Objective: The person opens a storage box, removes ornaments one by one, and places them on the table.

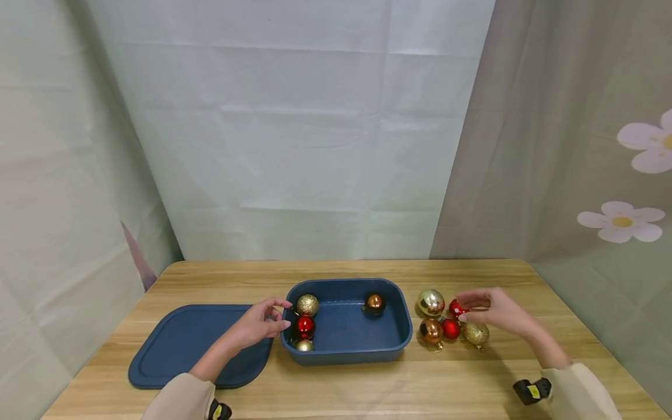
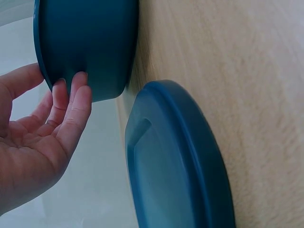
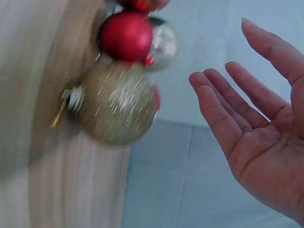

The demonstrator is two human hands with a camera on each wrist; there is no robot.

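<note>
A dark blue container (image 1: 403, 326) stands mid-table with several baubles inside, among them a gold glitter one (image 1: 307, 304), a red one (image 1: 305, 326) and a copper one (image 1: 374, 302). My left hand (image 1: 280, 315) is at the container's left end with relaxed fingers. In the left wrist view its fingertips (image 2: 78, 90) touch the outer wall (image 2: 90, 42). My right hand (image 1: 467, 309) hovers over a cluster of baubles to the right: shiny gold (image 1: 431, 301), red (image 1: 450, 328), copper (image 1: 431, 331) and gold glitter (image 1: 476, 333). Its fingers (image 3: 223, 109) are straight and hold nothing; the gold glitter bauble (image 3: 114, 104) lies just beyond them.
The container's blue lid (image 1: 178, 344) lies flat on the wooden table (image 1: 367, 385), left of the container and under my left forearm. Pale cloth backdrops close off the back and both sides.
</note>
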